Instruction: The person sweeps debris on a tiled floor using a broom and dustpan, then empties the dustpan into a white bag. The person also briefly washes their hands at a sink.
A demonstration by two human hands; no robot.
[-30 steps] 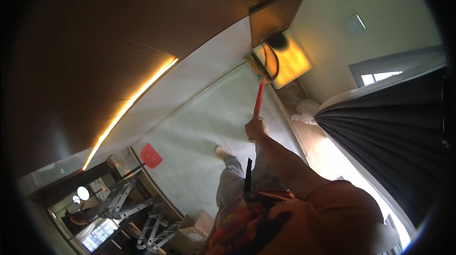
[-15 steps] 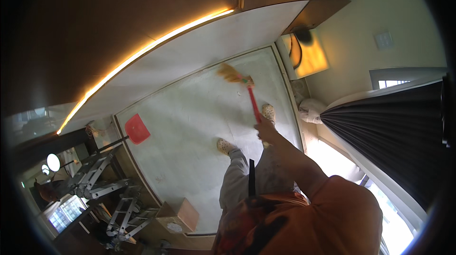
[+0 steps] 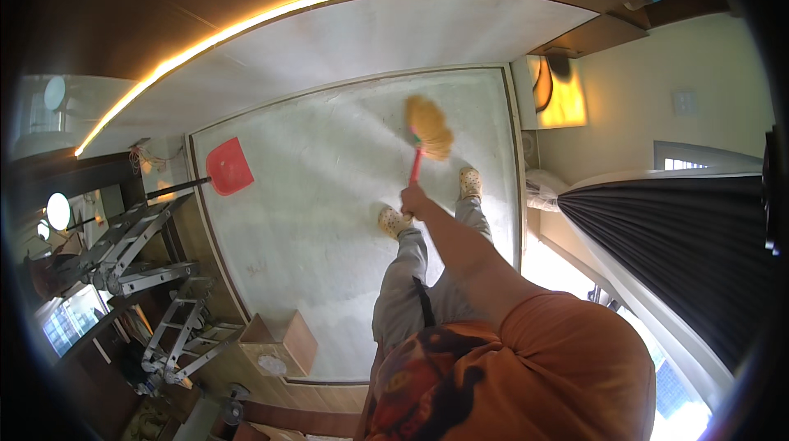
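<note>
My right hand (image 3: 417, 203) is closed round the pink-red handle of a broom (image 3: 428, 126). Its straw-coloured bristles fan out over the pale floor (image 3: 312, 186), slightly smeared by motion, ahead of my feet. My arm reaches forward above my left leg. My left hand does not show. Over to the left lies a red dustpan (image 3: 230, 167) with a long dark handle, well apart from the broom.
A cardboard box (image 3: 300, 344) stands at the lower left edge of the floor, near a folding metal ladder (image 3: 177, 338). Dark pleated curtain (image 3: 674, 227) hangs at the right. A glowing yellow panel (image 3: 567, 93) sits at the far right corner.
My right hand has swung left with the broom, and the bristles have moved from pointing left to the far middle of the floor. The whole view has also turned slightly.
</note>
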